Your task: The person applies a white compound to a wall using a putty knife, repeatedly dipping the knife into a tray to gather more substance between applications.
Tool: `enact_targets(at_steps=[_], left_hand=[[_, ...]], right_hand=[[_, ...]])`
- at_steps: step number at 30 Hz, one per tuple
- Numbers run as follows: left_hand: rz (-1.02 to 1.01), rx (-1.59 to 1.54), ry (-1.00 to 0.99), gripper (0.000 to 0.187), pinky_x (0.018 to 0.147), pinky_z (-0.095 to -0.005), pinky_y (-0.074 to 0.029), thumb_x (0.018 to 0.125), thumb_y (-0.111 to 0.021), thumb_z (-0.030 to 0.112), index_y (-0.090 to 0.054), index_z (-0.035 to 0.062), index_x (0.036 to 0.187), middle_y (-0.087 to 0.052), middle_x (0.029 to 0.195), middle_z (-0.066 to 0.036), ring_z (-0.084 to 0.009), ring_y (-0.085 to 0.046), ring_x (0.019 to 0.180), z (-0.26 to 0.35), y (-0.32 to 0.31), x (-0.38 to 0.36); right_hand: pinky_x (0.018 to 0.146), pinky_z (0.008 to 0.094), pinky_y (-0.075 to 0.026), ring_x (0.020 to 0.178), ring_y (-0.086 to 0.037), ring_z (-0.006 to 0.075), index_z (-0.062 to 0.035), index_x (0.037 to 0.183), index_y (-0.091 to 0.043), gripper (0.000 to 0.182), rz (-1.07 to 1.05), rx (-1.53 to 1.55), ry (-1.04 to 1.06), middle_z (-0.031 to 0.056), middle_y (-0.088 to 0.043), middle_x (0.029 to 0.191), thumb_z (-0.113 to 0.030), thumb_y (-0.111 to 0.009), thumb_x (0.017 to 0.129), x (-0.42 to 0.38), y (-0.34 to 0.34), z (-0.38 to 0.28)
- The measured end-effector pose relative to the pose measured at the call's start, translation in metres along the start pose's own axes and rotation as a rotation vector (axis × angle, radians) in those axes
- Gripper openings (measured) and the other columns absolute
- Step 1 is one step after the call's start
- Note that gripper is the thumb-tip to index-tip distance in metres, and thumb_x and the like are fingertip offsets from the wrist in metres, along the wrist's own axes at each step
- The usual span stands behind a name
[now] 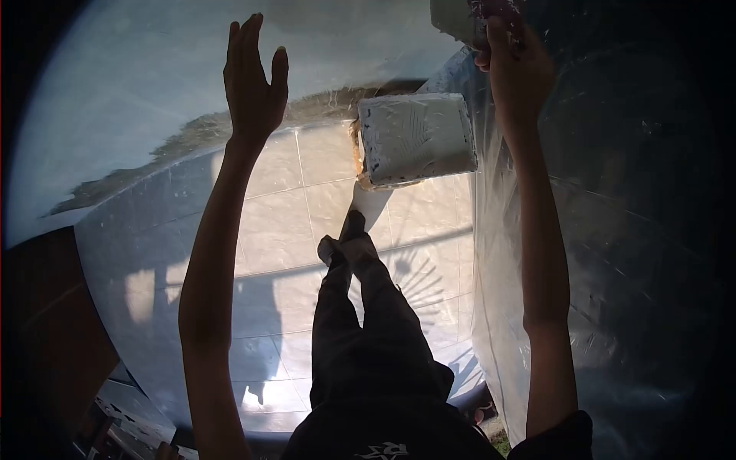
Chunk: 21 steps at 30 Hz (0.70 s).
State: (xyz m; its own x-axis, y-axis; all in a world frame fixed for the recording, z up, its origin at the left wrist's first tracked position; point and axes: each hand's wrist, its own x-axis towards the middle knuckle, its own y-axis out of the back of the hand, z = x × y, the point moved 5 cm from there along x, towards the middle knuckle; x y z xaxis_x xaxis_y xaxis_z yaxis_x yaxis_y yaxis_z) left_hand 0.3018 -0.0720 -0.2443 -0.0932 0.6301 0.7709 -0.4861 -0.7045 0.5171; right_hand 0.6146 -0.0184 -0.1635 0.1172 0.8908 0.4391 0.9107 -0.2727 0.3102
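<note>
My left hand (257,88) is raised near the pale wall (153,100), fingers stretched out and thumb apart, holding nothing. At the top right, my right hand (523,77) is closed around a putty knife (452,21) with a flat pale blade and a dark reddish, white-smeared handle. The blade points left and is partly cut off by the top edge of the view. Between and below my hands stands a square container (418,136), its top covered in white, ridged paste and its rim caked with it.
Pale tiles (276,222) lie underfoot, marked by sunlight and shadows. A rough grey-brown band (192,138) runs along the wall's foot. Clear plastic sheeting (613,253) hangs on the right. A dark brown panel (50,322) stands at the left, with clutter (123,429) below it.
</note>
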Motion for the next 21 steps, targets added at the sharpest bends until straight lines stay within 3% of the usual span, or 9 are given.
enact_targets(at_steps=[3, 7, 11, 13, 17, 18, 21], left_hand=[[-0.103, -0.051, 0.064, 0.054, 0.110, -0.0501, -0.032, 0.097, -0.056, 0.024, -0.037, 0.0073, 0.145, -0.044, 0.145, -0.016, -0.0353, -0.030, 0.142, 0.009, -0.034, -0.059], [-0.258, -0.071, 0.178, 0.056, 0.110, -0.0498, -0.032, 0.095, -0.058, 0.023, -0.036, 0.0064, 0.145, -0.044, 0.145, -0.018, -0.0367, -0.030, 0.142, 0.019, -0.079, -0.128], [-0.418, -0.126, 0.332, 0.061, 0.115, -0.0464, -0.027, 0.096, -0.059, 0.027, -0.033, 0.0087, 0.148, -0.034, 0.150, -0.020, -0.0343, -0.026, 0.144, 0.033, -0.126, -0.201], [-0.500, -0.154, 0.419, 0.068, 0.112, -0.0478, -0.031, 0.091, -0.065, 0.030, -0.033, 0.0032, 0.145, -0.040, 0.145, -0.022, -0.0371, -0.030, 0.141, 0.041, -0.152, -0.241], [-0.652, -0.194, 0.564, 0.091, 0.112, -0.0464, -0.032, 0.084, -0.072, 0.040, -0.024, -0.0038, 0.147, -0.031, 0.148, -0.028, -0.0401, -0.031, 0.139, 0.063, -0.188, -0.307], [-0.680, -0.186, 0.586, 0.103, 0.110, -0.0478, -0.034, 0.078, -0.078, 0.043, -0.019, -0.0060, 0.147, -0.031, 0.147, -0.029, -0.0411, -0.034, 0.137, 0.069, -0.195, -0.316], [-0.714, -0.205, 0.696, 0.108, 0.115, -0.0438, -0.029, 0.074, -0.083, 0.038, -0.018, -0.0055, 0.148, -0.025, 0.151, -0.025, -0.0378, -0.027, 0.141, 0.082, -0.210, -0.337]], right_hand=[[0.051, 0.0234, -0.047, 0.053, -0.063, 0.0093, 0.0001, 0.100, -0.067, 0.023, -0.009, -0.070, -0.090, 0.0062, -0.067, 0.065, -0.021, -0.066, 0.091, -0.039, 0.010, 0.050], [0.051, 0.0257, -0.051, 0.056, -0.068, 0.0135, -0.0001, 0.102, -0.066, 0.024, -0.072, -0.090, -0.265, 0.0075, -0.067, 0.066, -0.021, -0.066, 0.091, -0.082, 0.028, 0.141], [0.052, 0.0290, -0.052, 0.056, -0.069, 0.0176, 0.0000, 0.101, -0.064, 0.022, -0.155, -0.299, -0.381, 0.0106, -0.068, 0.068, -0.021, -0.064, 0.092, -0.122, 0.041, 0.229], [0.052, 0.0307, -0.051, 0.057, -0.070, 0.0195, -0.0006, 0.098, -0.063, 0.021, -0.203, -0.413, -0.384, 0.0106, -0.067, 0.066, -0.021, -0.063, 0.092, -0.139, 0.046, 0.273], [0.053, 0.0334, -0.050, 0.054, -0.068, 0.0218, -0.0031, 0.092, -0.063, 0.019, -0.260, -0.450, -0.360, 0.0099, -0.065, 0.061, -0.023, -0.064, 0.091, -0.159, 0.048, 0.344], [0.056, 0.0353, -0.051, 0.055, -0.068, 0.0226, -0.0036, 0.092, -0.063, 0.020, -0.275, -0.436, -0.368, 0.0105, -0.064, 0.060, -0.024, -0.063, 0.091, -0.160, 0.046, 0.355], [0.060, 0.0384, -0.051, 0.062, -0.069, 0.0277, -0.0032, 0.093, -0.064, 0.021, -0.348, -0.523, -0.371, 0.0138, -0.065, 0.064, -0.024, -0.061, 0.091, -0.158, 0.040, 0.384]])
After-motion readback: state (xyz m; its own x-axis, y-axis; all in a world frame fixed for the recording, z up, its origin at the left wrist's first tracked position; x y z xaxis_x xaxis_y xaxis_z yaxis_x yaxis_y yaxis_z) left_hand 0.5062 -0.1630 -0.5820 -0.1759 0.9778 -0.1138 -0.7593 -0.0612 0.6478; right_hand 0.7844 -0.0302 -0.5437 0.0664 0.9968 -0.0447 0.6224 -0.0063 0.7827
